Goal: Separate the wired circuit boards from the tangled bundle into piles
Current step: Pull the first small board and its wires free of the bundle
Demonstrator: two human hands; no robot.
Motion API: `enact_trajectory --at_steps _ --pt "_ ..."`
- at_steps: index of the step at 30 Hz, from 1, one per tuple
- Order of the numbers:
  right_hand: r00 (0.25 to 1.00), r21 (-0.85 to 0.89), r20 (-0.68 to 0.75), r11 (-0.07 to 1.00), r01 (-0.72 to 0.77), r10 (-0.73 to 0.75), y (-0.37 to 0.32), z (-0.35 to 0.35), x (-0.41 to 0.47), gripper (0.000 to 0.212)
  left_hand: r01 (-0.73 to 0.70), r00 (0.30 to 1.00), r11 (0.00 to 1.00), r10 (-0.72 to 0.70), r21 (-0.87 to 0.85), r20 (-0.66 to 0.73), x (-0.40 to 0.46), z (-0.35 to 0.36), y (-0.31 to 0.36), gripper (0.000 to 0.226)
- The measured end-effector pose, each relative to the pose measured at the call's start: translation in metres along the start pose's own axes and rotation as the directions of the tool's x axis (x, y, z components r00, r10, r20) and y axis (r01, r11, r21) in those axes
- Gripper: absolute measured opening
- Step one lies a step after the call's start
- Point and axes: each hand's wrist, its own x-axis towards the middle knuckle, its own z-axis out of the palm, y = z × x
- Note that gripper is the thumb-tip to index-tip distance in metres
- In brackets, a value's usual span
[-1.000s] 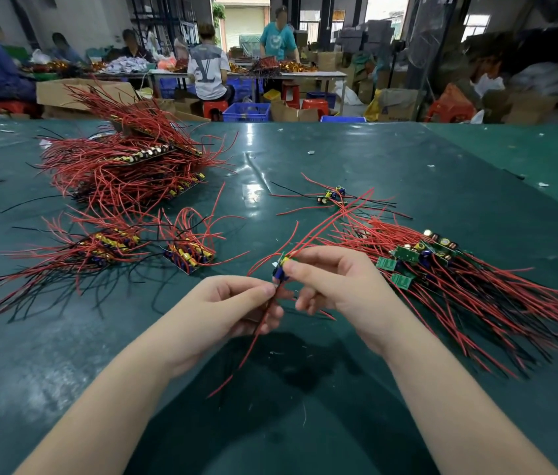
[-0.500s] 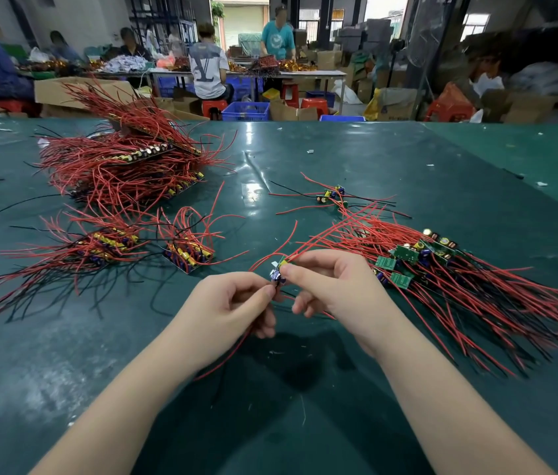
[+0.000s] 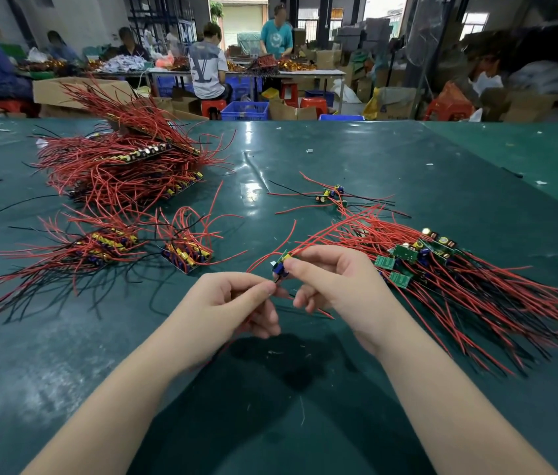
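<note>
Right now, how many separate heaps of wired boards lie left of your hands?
3: a tall far-left stack, a flat spread near-left, a small cluster beside it. Some may overlap.

Factory assembly floor. Big green work table (image 3: 407,173) with piles of wired boards (image 3: 116,173). Behind it, workers on red stools (image 3: 214,106) at a long bench (image 3: 305,73) with more parts, cardboard boxes (image 3: 394,104), blue crates (image 3: 245,111), metal racks (image 3: 164,25), stacked stock.
</note>
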Motion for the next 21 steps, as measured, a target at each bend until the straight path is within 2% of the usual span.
enact_trajectory --at_steps 3,10,17,21 --pt "1.000 0.017 -0.028 1.000 -0.007 0.007 0.000 -0.002 0.001 0.013 0.066 0.997 0.997 -0.063 -0.047 0.049 -0.002 0.000 0.003 0.024" --pt "0.990 0.068 -0.134 0.997 -0.032 0.041 0.000 -0.010 0.005 0.012 0.101 0.991 0.993 -0.095 -0.064 0.094 -0.003 0.000 0.004 0.021" --pt "0.975 0.124 -0.207 0.991 -0.055 0.080 -0.002 -0.018 0.008 0.007 0.127 0.973 0.986 -0.104 -0.103 0.207 -0.004 -0.005 0.003 0.026" --pt "0.972 0.107 -0.223 0.993 -0.052 0.075 -0.001 -0.020 0.009 0.008 0.115 0.978 0.991 -0.101 -0.063 0.183 -0.005 -0.003 0.005 0.023"
